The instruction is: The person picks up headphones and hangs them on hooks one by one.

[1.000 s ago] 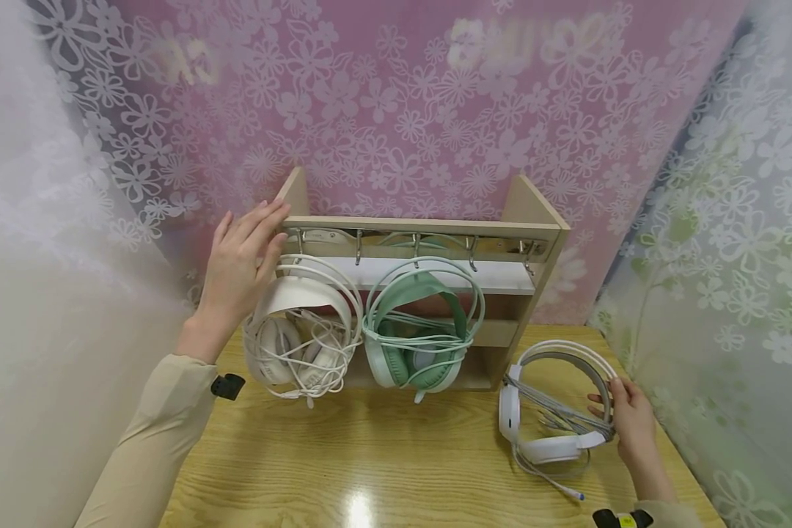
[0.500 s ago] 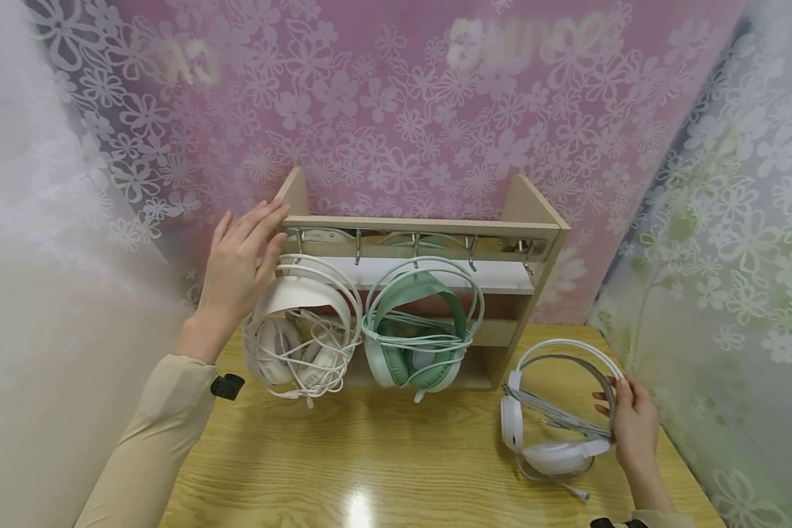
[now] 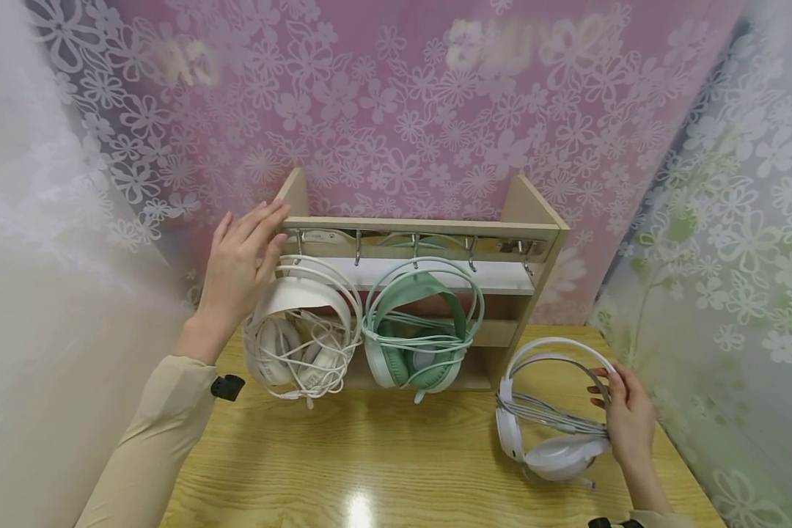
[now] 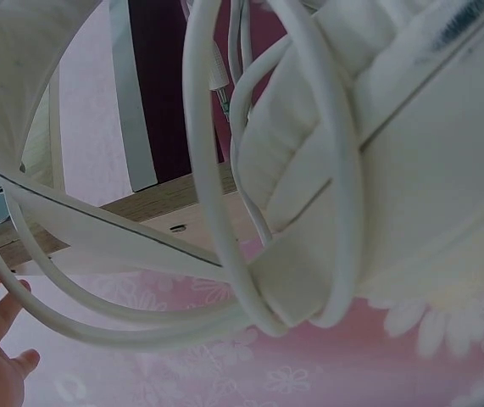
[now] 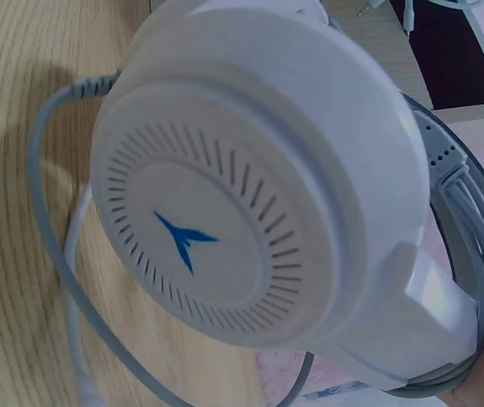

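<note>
My right hand [image 3: 630, 422] grips the headband side of white headphones [image 3: 557, 458] with a grey cable wound across them. They are tilted over the table's right side; the right wrist view shows an ear cup [image 5: 199, 220] with a blue mark close up. My left hand [image 3: 237, 268] rests with extended fingers on the upper left corner of a wooden rack [image 3: 422, 222]. Just below that hand hang cream-white headphones [image 3: 303, 293] wrapped in their own cable. Mint-green headphones [image 3: 396, 293] hang beside them, near the rack's middle.
Metal hooks line the rack's front, including a bare hook [image 3: 472, 253] right of the green headphones. A white shelf [image 3: 501, 277] lies behind them. The wood-grain table [image 3: 356, 455] extends in front. Flowered curtains [image 3: 402, 110] close off the back and sides.
The white headphones in my right hand have tilted, bringing the lower ear cup more into view, and shifted slightly left. The left hand and the hanging headphones stay as they were.
</note>
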The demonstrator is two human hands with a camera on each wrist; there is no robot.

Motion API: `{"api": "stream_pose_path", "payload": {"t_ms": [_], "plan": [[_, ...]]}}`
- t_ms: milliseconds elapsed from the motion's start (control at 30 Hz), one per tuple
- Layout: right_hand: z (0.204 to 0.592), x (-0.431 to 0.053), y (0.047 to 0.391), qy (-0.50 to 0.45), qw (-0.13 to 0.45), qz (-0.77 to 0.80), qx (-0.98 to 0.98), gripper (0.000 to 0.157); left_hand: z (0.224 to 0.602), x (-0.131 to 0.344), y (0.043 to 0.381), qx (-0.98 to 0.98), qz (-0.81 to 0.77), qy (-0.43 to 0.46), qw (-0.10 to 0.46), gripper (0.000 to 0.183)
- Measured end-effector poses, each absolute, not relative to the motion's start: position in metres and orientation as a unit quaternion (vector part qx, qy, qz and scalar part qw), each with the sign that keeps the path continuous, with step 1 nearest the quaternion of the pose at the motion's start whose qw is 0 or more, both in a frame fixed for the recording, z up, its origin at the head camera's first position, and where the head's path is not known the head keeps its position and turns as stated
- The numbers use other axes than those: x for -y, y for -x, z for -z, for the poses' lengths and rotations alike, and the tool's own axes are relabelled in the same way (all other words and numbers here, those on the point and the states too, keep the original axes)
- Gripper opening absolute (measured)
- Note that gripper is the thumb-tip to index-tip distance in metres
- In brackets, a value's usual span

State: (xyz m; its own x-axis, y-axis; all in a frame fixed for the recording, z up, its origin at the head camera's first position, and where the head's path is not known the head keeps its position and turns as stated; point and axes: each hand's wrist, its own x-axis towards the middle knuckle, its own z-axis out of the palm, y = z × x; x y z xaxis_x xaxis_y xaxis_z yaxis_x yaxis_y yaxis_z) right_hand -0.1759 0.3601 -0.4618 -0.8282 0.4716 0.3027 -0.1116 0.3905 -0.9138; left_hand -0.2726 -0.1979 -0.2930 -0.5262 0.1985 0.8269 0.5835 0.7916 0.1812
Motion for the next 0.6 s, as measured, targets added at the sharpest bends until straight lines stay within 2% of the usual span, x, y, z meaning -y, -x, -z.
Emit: {"api": "stream_pose_path", "payload": {"t_ms": [600], "plan": [[0.438, -0.352, 0.177, 0.078, 0.313, -0.504, 0.801, 0.033, 0.293, 0.197, 0.273, 0.842, 0.225, 0.234, 0.432, 0.041]]}}
